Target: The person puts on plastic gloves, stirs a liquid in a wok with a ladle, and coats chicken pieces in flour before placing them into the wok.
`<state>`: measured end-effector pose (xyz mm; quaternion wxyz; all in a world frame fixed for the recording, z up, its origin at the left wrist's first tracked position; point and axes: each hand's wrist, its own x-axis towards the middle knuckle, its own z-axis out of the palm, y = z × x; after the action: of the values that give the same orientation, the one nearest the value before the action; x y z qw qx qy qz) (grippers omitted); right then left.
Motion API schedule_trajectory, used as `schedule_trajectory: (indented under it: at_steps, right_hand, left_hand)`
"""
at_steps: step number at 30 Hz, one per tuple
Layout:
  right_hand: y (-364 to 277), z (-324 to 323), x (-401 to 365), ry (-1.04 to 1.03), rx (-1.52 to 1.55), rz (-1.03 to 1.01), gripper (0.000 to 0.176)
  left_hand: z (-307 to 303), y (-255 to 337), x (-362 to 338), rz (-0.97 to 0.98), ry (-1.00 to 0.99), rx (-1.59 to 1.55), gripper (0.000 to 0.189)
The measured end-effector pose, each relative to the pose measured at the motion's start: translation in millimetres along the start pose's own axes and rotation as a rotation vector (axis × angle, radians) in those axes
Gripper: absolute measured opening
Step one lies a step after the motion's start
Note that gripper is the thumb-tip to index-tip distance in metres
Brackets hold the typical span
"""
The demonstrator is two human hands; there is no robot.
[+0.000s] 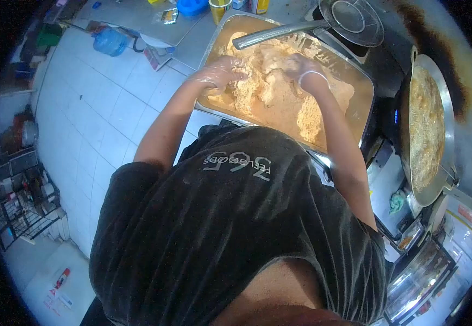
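Apparently, the pale-orange floury mixture (279,100) in the rectangular metal tray (363,100) is partly worked – clumps formed, smooth powder left. It is touched by the clear-gloved left hand (221,73), fingers bent, and clear-gloved right hand (306,71) – neither grip can be told.

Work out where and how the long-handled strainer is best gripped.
Grip the strainer by its metal handle, probably near the free end, coming from above with fingers wrapped across it. The handle is long and straight, and that end juts over the tray, while the round mesh head sits beyond the rim.
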<state>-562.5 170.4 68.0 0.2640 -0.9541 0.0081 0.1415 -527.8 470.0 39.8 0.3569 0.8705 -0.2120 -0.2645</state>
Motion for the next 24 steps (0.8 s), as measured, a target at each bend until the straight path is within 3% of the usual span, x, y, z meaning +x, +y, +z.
schedule_trajectory:
  at_steps: [4, 7, 8, 11, 14, 17, 20, 24]
  right_hand:
    - [26.0, -26.8, -5.6, 0.096, 0.243, 0.291, 0.06]
    - [28.5, -67.3, -37.5, 0.127, -0.196, -0.011, 0.057]
    - [47.7, -67.7, -38.9, 0.113, -0.252, -0.209, 0.05]
    - [67.1, -61.0, -51.1, 0.229, -0.403, -0.082, 0.043]
    - [32.8, -89.0, -77.4, -0.064, -0.295, 0.018, 0.04]
    - [64.4, -77.4, -77.6, 0.16, -0.304, 0.094, 0.043]
    - [59.8, -79.2, -95.2, 0.097, -0.374, -0.126, 0.047]
    - [40.4, -81.8, -98.6, 0.039, -0.428, -0.048, 0.053]
  left_hand:
    - [-4.2, 18.5, -2.3, -0.048, -0.004, 0.184, 0.046]
    - [-10.8, 36.3, -3.6, 0.05, -0.105, 0.155, 0.044]
    - [-11.6, 40.0, -2.7, 0.072, -0.117, 0.149, 0.042]
    - [-15.3, 75.1, -8.4, 0.06, -0.182, 0.165, 0.034]
    - [-9.5, 91.6, -7.9, 0.145, -0.233, 0.274, 0.029]
    - [-1.5, 85.8, -2.6, 0.258, -0.164, 0.435, 0.028]
    - [-1.9, 96.5, 1.2, 0.319, -0.195, 0.428, 0.03]
    - [-12.1, 114.4, -6.1, 0.504, -0.112, 0.544, 0.029]
